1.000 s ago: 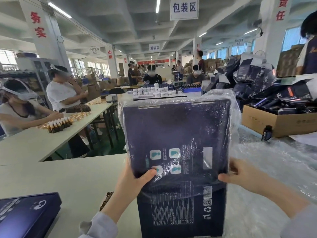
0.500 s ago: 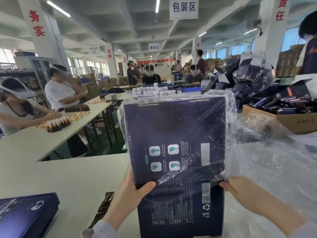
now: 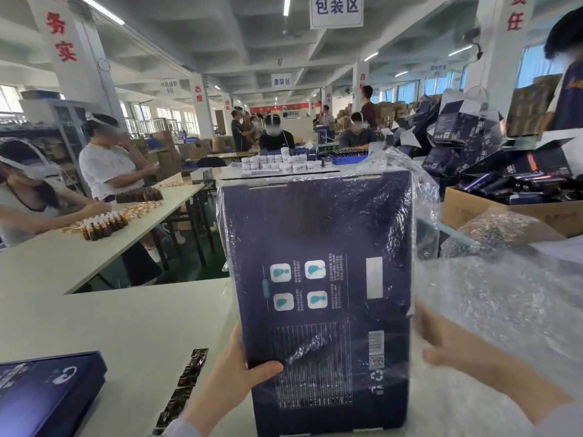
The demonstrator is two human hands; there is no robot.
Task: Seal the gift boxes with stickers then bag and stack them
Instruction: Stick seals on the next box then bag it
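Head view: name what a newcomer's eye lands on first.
A tall dark navy cardboard gift box, inside a clear plastic bag, stands upright at centre, the left hand gripping its lower left edge and the right hand at its right edge. Far right, dark blue cartons lie heaped.

White pillars [image 3: 79,74], long white tables [image 3: 79,257], ceiling strip lights [image 3: 286,4], windows [image 3: 536,63] at right.

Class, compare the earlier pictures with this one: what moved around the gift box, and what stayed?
The left hand slid down the upright dark blue cardboard gift box, gripping lower. The clear plastic bag seems drawn further down over it. The right hand stays at the box's right edge, grip blurred. The flat dark blue box and glossy black strip lie unmoved.
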